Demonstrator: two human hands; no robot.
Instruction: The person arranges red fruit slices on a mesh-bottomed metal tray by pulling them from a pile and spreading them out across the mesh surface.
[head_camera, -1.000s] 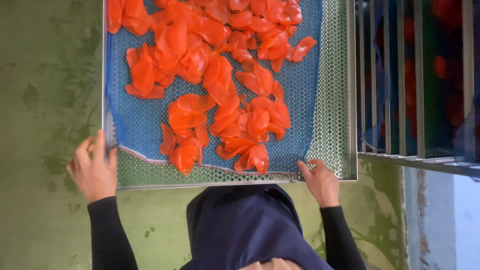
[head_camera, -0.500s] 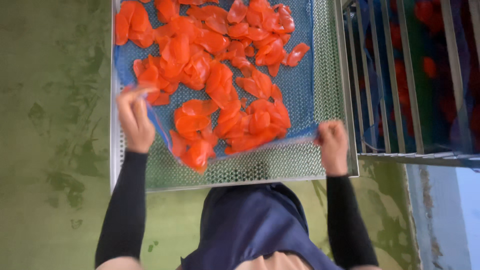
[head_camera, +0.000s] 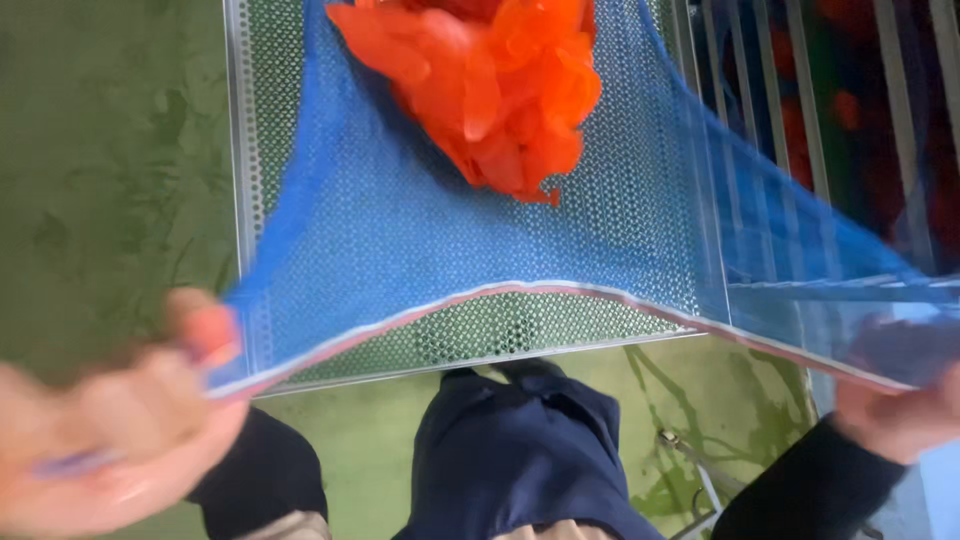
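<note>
A blue mesh sheet (head_camera: 470, 250) is lifted off a perforated metal tray (head_camera: 250, 120). My left hand (head_camera: 110, 430), blurred and close to the camera, grips the sheet's near left corner. My right hand (head_camera: 900, 410) grips the near right corner, partly behind the mesh. Orange-red fruit slices (head_camera: 490, 80) are bunched in a heap in the sagging middle of the sheet, toward the far end of the tray.
A metal rack (head_camera: 850, 120) with shelves holding more blue mesh and orange pieces stands to the right of the tray. Green floor (head_camera: 110, 150) lies to the left and below. My dark blue clothing (head_camera: 520, 450) fills the bottom centre.
Both hands took the sheet's near corners and pulled them up and toward me. The slices, spread flat before, slid together into one heap.
</note>
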